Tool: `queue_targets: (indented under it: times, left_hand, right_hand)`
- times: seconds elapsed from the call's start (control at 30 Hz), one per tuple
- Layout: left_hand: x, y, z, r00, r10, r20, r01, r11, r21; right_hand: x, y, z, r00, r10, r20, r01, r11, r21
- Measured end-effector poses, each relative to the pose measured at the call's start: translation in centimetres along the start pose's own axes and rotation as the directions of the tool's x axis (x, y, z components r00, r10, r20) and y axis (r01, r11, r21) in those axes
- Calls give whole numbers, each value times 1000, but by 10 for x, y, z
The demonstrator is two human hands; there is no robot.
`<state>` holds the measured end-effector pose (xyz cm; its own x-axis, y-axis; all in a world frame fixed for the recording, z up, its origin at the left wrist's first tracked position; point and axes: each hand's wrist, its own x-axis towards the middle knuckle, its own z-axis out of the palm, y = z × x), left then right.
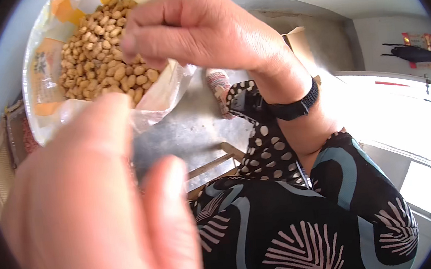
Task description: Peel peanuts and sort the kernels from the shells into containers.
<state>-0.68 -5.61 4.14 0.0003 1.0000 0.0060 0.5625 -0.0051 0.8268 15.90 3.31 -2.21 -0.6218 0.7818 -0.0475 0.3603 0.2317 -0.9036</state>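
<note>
A white plastic sack (43, 82) with orange print stands at the upper left, its mouth spread wide. Unshelled peanuts (92, 66) fill it. Over the right part of the peanuts hangs my right hand (187, 33), fingers curled and thumb drawn in; whether anything is pinched at the blurred fingertips cannot be seen. A black band (293, 104) circles that wrist. Large and blurred in the lower left, my left hand (86, 195) is very near the camera, in front of the sack's near edge. Its thumb stands apart from the forefinger, nothing visible between them; its other fingers are hidden.
Beside the sack at left, a container holds small reddish pieces (29, 137). Below lie a wooden bar (210, 166) and a patterned-covered foot (219, 90) on the concrete floor (200, 136). Behind my right forearm stands a cardboard box (302, 48). Strong light glares at right.
</note>
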Motion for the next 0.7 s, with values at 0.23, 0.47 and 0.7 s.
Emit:
queue_targets:
  times: [0.23, 0.47, 0.7]
  left_hand:
    - [40, 22, 30, 967, 81, 240, -88, 996, 20]
    - [61, 42, 33, 891, 212, 402, -238, 971, 16]
    - [55, 27, 24, 769, 295, 567, -323, 945, -54]
  right_hand:
    - [15, 12, 4, 994, -102, -38, 106, 985, 137]
    - [-3, 11, 22, 998, -30, -57, 32, 999, 29]
    - [0, 7, 31, 998, 65, -4, -64, 995, 72]
